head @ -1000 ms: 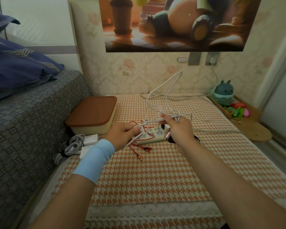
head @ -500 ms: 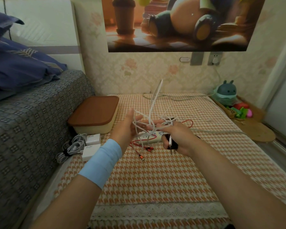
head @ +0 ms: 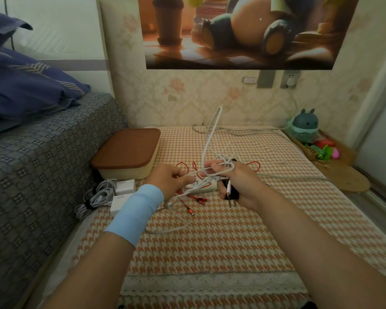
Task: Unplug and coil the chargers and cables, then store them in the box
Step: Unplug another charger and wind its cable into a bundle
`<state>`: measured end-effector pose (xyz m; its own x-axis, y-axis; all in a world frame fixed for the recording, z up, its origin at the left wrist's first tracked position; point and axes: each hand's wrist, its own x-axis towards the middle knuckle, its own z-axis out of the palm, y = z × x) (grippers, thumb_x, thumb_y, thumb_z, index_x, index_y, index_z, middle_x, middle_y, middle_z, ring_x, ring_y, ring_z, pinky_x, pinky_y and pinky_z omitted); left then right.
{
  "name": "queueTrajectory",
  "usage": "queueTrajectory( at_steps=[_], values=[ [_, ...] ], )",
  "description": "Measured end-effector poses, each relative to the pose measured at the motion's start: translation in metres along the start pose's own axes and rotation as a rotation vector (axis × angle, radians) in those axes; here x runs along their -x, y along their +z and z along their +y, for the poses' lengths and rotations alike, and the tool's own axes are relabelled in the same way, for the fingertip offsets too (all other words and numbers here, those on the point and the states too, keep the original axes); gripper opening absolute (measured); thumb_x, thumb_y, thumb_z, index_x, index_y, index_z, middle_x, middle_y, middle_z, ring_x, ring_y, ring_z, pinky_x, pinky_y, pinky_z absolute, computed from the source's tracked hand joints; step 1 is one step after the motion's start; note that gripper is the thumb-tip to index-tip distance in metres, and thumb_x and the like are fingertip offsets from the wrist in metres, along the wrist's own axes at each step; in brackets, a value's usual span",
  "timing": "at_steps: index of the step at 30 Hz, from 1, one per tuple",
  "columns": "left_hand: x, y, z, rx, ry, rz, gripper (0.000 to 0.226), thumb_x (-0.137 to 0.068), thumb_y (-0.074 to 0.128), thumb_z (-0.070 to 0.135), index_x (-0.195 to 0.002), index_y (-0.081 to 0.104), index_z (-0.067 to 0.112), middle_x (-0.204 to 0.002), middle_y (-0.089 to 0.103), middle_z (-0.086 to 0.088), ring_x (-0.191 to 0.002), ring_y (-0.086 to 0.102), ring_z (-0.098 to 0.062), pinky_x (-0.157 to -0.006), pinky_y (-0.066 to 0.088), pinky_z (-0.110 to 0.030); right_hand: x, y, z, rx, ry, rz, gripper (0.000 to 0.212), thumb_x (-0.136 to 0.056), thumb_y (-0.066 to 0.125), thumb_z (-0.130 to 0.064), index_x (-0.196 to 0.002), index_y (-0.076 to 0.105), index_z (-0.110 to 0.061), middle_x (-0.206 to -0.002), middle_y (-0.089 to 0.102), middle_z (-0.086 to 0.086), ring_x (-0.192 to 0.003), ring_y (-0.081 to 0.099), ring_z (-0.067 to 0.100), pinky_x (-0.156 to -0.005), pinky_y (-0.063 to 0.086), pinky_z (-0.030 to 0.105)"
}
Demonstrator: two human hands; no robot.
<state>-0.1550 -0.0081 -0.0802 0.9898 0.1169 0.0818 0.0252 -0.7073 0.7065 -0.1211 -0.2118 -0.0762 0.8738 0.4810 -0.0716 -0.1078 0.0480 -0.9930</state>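
My right hand grips a black charger plug with its prongs pointing down, and white cable loops over its fingers. My left hand, with a blue wristband, pinches a strand of the same white cable just left of it. Under both hands lies a white power strip with red cables across it. The cream box with a brown lid stands shut at the left. Two white chargers with coiled grey cables lie in front of the box.
Everything lies on an orange houndstooth cloth. A bed with a grey patterned cover borders the left. A grey power cord runs off to the right. A teal toy figure and small colourful items sit at the far right corner.
My left hand has gone from open and raised to lower, with its fingers pinched on the white cable. The tall loop of cable stands a little further right. My right hand holds the plug lower.
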Motion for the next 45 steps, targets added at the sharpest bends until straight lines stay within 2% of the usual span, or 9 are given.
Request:
queueTrajectory(
  at_steps=[5, 10, 15, 21, 25, 30, 36, 42, 45],
  values=[
    [0.003, 0.0, 0.0, 0.209, -0.198, -0.127, 0.051, -0.092, 0.044, 0.063, -0.098, 0.077, 0.025, -0.089, 0.067, -0.001, -0.081, 0.061, -0.02, -0.078, 0.05, -0.033, -0.004, -0.001, 0.002, -0.113, -0.007, 0.22, 0.026, -0.105, 0.052, -0.02, -0.098, 0.072, -0.006, -0.084, 0.071, 0.007, -0.045, 0.045, 0.019, -0.047, 0.046, 0.033],
    [0.0, -0.004, -0.02, 0.639, -0.506, 0.058, 0.016, -0.095, 0.06, 0.026, -0.096, 0.072, 0.014, -0.074, 0.055, -0.008, -0.056, 0.053, -0.018, -0.047, 0.054, -0.027, -0.006, -0.018, -0.002, -0.263, -0.012, 0.402, 0.034, -0.108, 0.046, -0.023, -0.087, 0.066, -0.007, -0.072, 0.068, 0.006, -0.046, 0.049, 0.019, -0.049, 0.045, 0.035],
    [-0.013, -0.018, -0.044, 0.037, -0.383, 0.337, 0.018, -0.096, 0.057, 0.028, -0.086, 0.066, 0.017, -0.083, 0.063, -0.007, -0.071, 0.058, -0.027, -0.069, 0.05, -0.032, -0.005, -0.016, -0.004, -0.292, -0.04, 0.475, 0.038, -0.109, 0.044, -0.022, -0.08, 0.061, -0.005, -0.081, 0.073, 0.011, -0.045, 0.049, 0.02, -0.046, 0.046, 0.034],
    [-0.001, -0.006, -0.024, -0.876, -0.335, -0.443, 0.044, -0.094, 0.055, 0.04, -0.134, 0.057, 0.023, -0.137, 0.055, -0.002, -0.12, 0.056, -0.024, -0.099, 0.047, -0.034, -0.004, -0.009, -0.003, -0.26, -0.03, 0.404, 0.034, -0.109, 0.043, -0.019, -0.083, 0.06, -0.005, -0.08, 0.074, 0.011, -0.043, 0.05, 0.019, -0.047, 0.046, 0.034],
    [0.01, 0.031, 0.007, -0.213, 0.074, -0.103, 0.05, -0.086, 0.046, -0.009, -0.119, 0.065, 0.024, -0.125, 0.059, 0.0, -0.112, 0.059, -0.019, -0.098, 0.048, -0.039, -0.005, 0.005, 0.0, -0.181, -0.001, 0.311, 0.033, -0.108, 0.045, -0.019, -0.085, 0.062, -0.002, -0.075, 0.068, 0.013, -0.046, 0.05, 0.019, -0.047, 0.048, 0.034],
    [0.014, 0.045, 0.034, 0.874, -0.226, -0.217, 0.016, -0.097, 0.05, 0.018, -0.107, 0.057, 0.007, -0.095, 0.071, -0.02, -0.076, 0.069, -0.027, -0.087, 0.055, -0.046, -0.009, 0.003, -0.001, -0.239, 0.017, 0.278, 0.028, -0.106, 0.049, -0.019, -0.088, 0.064, -0.004, -0.077, 0.064, 0.011, -0.047, 0.05, 0.015, -0.045, 0.047, 0.03],
    [0.013, 0.043, 0.019, 0.594, -0.124, -0.383, 0.03, -0.093, 0.065, 0.025, -0.109, 0.068, 0.0, -0.096, 0.075, -0.007, -0.084, 0.068, -0.014, -0.076, 0.055, -0.026, -0.006, -0.004, -0.002, -0.172, 0.027, 0.206, 0.022, -0.104, 0.055, -0.02, -0.097, 0.069, -0.004, -0.085, 0.071, 0.008, -0.049, 0.05, 0.015, -0.045, 0.049, 0.029],
    [0.014, 0.038, 0.02, 0.301, -0.012, -0.154, 0.013, -0.096, 0.058, 0.017, -0.097, 0.072, 0.017, -0.078, 0.072, 0.002, -0.059, 0.062, -0.004, -0.053, 0.047, -0.014, -0.007, -0.006, 0.001, -0.045, 0.046, 0.138, 0.024, -0.101, 0.059, -0.027, -0.109, 0.075, -0.012, -0.108, 0.077, 0.003, -0.055, 0.056, 0.019, -0.048, 0.049, 0.029],
    [0.017, 0.045, 0.019, 0.206, 0.099, -0.007, 0.026, -0.089, 0.068, 0.025, -0.112, 0.066, 0.038, -0.099, 0.069, 0.01, -0.084, 0.064, 0.0, -0.07, 0.05, -0.017, -0.007, -0.005, -0.001, -0.087, 0.069, 0.112, 0.023, -0.099, 0.062, -0.03, -0.108, 0.077, -0.015, -0.113, 0.076, 0.002, -0.088, 0.066, 0.03, -0.059, 0.054, 0.032]
  ],
)
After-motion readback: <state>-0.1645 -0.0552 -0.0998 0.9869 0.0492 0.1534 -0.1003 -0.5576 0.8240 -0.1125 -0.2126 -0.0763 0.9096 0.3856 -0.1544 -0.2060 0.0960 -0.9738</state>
